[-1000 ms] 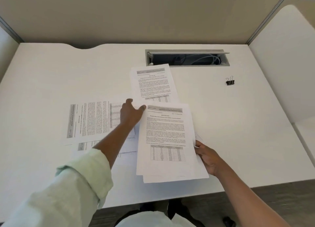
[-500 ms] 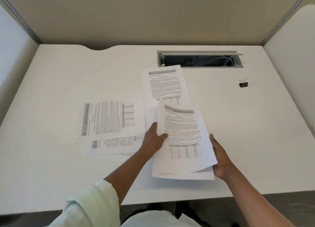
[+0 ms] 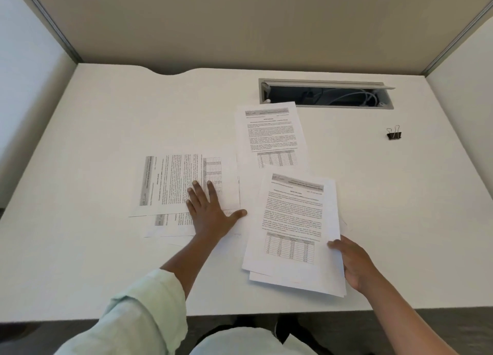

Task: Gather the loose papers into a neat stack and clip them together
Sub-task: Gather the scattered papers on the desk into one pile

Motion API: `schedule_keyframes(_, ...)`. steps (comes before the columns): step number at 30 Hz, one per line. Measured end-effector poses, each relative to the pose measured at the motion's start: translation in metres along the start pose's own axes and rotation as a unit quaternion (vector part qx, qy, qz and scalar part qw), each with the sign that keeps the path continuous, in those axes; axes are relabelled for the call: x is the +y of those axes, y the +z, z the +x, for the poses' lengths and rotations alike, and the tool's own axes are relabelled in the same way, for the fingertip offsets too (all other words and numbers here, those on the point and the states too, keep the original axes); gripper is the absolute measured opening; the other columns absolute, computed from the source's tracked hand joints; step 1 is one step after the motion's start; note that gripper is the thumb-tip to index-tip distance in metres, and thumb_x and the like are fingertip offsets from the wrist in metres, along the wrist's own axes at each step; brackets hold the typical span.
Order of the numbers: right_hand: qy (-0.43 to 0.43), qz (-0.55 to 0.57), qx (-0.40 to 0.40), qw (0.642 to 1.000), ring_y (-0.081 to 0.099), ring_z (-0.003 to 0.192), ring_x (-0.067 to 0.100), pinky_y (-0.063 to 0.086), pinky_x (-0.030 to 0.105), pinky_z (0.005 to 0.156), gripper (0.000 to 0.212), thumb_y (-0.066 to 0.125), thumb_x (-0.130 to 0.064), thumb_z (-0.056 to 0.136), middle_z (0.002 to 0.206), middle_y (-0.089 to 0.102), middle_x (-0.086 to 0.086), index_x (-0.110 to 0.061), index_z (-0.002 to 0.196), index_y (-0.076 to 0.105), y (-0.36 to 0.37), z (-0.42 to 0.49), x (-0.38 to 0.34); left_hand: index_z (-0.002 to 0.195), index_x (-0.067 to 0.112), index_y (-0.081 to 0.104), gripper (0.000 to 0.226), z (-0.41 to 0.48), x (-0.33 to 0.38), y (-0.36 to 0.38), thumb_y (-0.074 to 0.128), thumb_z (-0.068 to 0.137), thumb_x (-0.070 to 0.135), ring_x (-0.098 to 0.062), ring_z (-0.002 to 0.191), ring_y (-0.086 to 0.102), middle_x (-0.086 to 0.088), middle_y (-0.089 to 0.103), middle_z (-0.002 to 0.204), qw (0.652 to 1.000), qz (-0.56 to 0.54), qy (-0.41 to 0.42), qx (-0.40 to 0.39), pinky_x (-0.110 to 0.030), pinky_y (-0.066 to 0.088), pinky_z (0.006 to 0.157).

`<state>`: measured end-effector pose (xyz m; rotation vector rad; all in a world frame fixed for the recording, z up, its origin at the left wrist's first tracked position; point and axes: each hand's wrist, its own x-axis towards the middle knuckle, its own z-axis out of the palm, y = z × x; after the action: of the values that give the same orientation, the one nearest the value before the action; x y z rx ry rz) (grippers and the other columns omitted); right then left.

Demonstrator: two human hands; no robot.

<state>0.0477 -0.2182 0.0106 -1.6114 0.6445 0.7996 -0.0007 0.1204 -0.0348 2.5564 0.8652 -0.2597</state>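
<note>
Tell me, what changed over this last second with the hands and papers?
The left hand let go of the gathered stack and moved left, now pressing flat on the sideways sheets. The right hand kept its grip on the stack's right edge. The far sheet and binder clip stayed put.

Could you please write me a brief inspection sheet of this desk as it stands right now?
Surface: white desk, mostly bare.
Job's things: partial stack at front right; sideways sheets overlapping at centre left; single sheet upright behind them; binder clip alone at right, unused.
Clutter: nothing seen.
Grippers: left hand flat, palm down, on the sideways sheets; right hand holds the partial stack by its right edge.
Cables: pale cables inside the open cable tray at the back.
Surroundings: beige partition behind, white side panels.
</note>
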Motion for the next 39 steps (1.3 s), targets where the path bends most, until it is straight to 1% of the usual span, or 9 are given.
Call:
schedule_keyframes(4, 0.001, -0.005, 0.020, 1.000, 0.066, 0.103, 0.039, 0.054, 0.044, 0.081, 0.022, 0.055, -0.008, 0.099, 0.114, 0.073, 0.016, -0.012, 0.118, 0.066, -0.001, -0.002, 0.003, 0.161, 0.014, 0.004, 0.121, -0.005, -0.001, 0.010, 0.051, 0.075, 0.085, -0.038, 0.154, -0.008, -0.020, -0.010, 0.167, 0.999, -0.016, 0.016, 0.026, -0.050, 0.003, 0.124)
schedule_keyframes(11, -0.001, -0.024, 0.029, 0.999, 0.068, 0.101, 0.038, 0.053, 0.042, 0.077, 0.023, 0.054, -0.009, 0.098, 0.113, 0.074, 0.016, -0.008, 0.118, 0.066, 0.003, -0.004, 0.006, 0.154, 0.010, 0.035, 0.079, -0.019, 0.005, 0.013, 0.063, 0.092, 0.050, -0.039, 0.149, 0.027, -0.017, 0.029, 0.163, 0.994, -0.044, 0.042, 0.092, -0.051, 0.028, 0.117)
schedule_keyframes(17, -0.008, -0.026, 0.025, 0.999, 0.067, 0.104, 0.039, 0.054, 0.046, 0.086, 0.022, 0.054, -0.011, 0.098, 0.113, 0.074, 0.015, -0.011, 0.117, 0.066, 0.006, -0.005, 0.011, 0.142, 0.007, 0.055, 0.062, -0.019, -0.001, -0.001, 0.054, 0.082, -0.009, -0.038, 0.133, 0.051, -0.016, 0.057, 0.144, 0.985, -0.093, 0.086, 0.120, -0.048, 0.046, 0.103)
schedule_keyframes(22, -0.007, -0.019, 0.023, 1.000, 0.068, 0.106, 0.039, 0.053, 0.053, 0.097, 0.024, 0.056, -0.012, 0.097, 0.114, 0.075, 0.015, -0.011, 0.119, 0.067, 0.006, -0.003, 0.013, 0.130, 0.021, 0.069, 0.053, -0.021, 0.011, -0.020, 0.045, 0.090, -0.006, -0.021, 0.130, 0.057, -0.001, 0.064, 0.138, 0.969, -0.198, 0.109, 0.097, -0.033, 0.042, 0.112)
schedule_keyframes(26, -0.002, -0.007, 0.018, 1.000, 0.069, 0.106, 0.040, 0.054, 0.056, 0.098, 0.026, 0.057, -0.010, 0.095, 0.115, 0.075, 0.016, -0.010, 0.119, 0.068, 0.006, -0.004, 0.012, 0.124, 0.028, 0.072, 0.062, -0.037, 0.027, -0.015, 0.044, 0.081, -0.008, -0.023, 0.141, 0.047, 0.001, 0.061, 0.141, 0.938, -0.189, 0.288, 0.045, -0.046, 0.027, 0.121)
schedule_keyframes(30, -0.009, 0.056, 0.032, 0.998, 0.069, 0.095, 0.034, 0.056, 0.043, 0.082, 0.019, 0.059, -0.013, 0.099, 0.112, 0.074, 0.021, -0.005, 0.110, 0.071, 0.005, -0.006, 0.012, 0.117, 0.043, 0.073, 0.073, -0.056, 0.028, -0.001, 0.036, 0.074, -0.004, -0.016, 0.154, 0.015, 0.009, 0.040, 0.158, 0.914, -0.133, 0.384, -0.004, -0.044, -0.004, 0.124)
schedule_keyframes(35, 0.034, 0.096, -0.036, 0.994, 0.069, 0.115, 0.034, 0.051, 0.050, 0.104, 0.055, 0.051, -0.062, 0.098, 0.121, 0.076, 0.010, -0.018, 0.123, 0.071, 0.000, -0.005, 0.011, 0.114, 0.046, 0.074, 0.073, -0.061, 0.028, 0.013, 0.035, 0.076, -0.004, -0.019, 0.157, 0.003, 0.008, 0.024, 0.165, 0.905, -0.121, 0.406, -0.047, -0.047, -0.005, 0.124)
schedule_keyframes(37, 0.011, 0.030, -0.031, 0.999, 0.071, 0.111, 0.032, 0.054, 0.050, 0.099, 0.041, 0.065, -0.047, 0.096, 0.122, 0.076, 0.009, -0.017, 0.123, 0.070, 0.000, -0.004, 0.013, 0.128, 0.045, 0.066, 0.078, -0.060, 0.029, 0.014, 0.035, 0.076, -0.004, -0.019, 0.157, -0.001, 0.007, 0.016, 0.168, 0.908, -0.087, 0.406, -0.050, -0.049, -0.003, 0.125)
schedule_keyframes(39, -0.023, -0.021, -0.012, 0.999, 0.072, 0.105, 0.031, 0.057, 0.046, 0.089, 0.029, 0.069, -0.029, 0.096, 0.119, 0.077, 0.009, -0.015, 0.122, 0.069, -0.002, -0.002, 0.014, 0.152, 0.041, 0.038, 0.085, -0.060, 0.028, 0.015, 0.038, 0.080, -0.003, -0.021, 0.156, -0.008, 0.002, 0.001, 0.169, 0.926, -0.037, 0.374, -0.039, -0.053, -0.001, 0.125)
